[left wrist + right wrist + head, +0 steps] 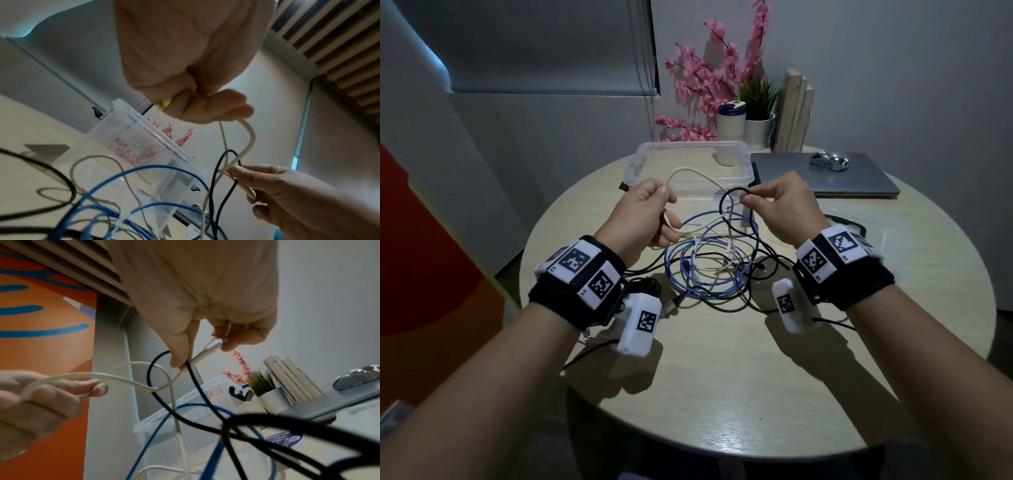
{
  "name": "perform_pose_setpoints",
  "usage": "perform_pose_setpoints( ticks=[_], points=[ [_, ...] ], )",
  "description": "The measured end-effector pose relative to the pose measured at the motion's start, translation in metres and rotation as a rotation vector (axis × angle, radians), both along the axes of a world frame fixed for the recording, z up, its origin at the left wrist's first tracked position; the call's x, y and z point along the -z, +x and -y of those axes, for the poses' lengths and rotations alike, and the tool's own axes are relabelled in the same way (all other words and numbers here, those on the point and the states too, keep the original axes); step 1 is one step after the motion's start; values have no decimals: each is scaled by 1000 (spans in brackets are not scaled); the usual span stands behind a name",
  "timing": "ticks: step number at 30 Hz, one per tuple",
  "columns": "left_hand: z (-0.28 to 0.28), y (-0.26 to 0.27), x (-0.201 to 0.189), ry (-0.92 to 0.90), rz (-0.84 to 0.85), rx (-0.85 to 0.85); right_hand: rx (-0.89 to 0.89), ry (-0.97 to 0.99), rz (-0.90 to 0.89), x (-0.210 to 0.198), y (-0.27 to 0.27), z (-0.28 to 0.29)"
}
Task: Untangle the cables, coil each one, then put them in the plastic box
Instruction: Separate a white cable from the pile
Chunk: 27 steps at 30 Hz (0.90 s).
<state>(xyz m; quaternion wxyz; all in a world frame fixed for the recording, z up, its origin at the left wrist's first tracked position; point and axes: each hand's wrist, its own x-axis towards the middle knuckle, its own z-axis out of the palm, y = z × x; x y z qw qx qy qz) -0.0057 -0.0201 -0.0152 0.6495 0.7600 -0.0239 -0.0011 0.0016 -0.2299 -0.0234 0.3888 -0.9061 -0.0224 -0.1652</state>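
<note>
A tangle of blue cable (709, 274), black cable (726, 209) and cream cable (688, 171) lies mid-table in front of the clear plastic box (635, 164). My left hand (664, 202) is raised over the pile and grips a loop of the cream cable (249, 138) in curled fingers. My right hand (748, 198) pinches the cream cable's white plug (213, 345) with its fingertips, and its thumb presses a raised loop of the black cable (197, 386) against the plug. The cream cable (82, 375) passes through that black loop (218, 170).
A closed laptop (825, 178) with a mouse (828, 159) on it lies at the back right, beside the box. The clear lid (893, 240) lies at the right. A bottle, potted plant (758, 113), pink flowers and books stand behind. Black leads trail off the table's front left.
</note>
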Motion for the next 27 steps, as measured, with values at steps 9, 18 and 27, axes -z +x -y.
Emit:
perform_pose_setpoints(
  ticks=[9,18,27],
  points=[
    [-8,-4,5,-72,-95,-5,109,-81,-18,8,10,-4],
    [-7,-3,6,-79,-55,-85,134,113,-18,4,10,-13],
    [-23,-4,4,-122,-138,31,118,263,-77,-1,4,-8]
  ],
)
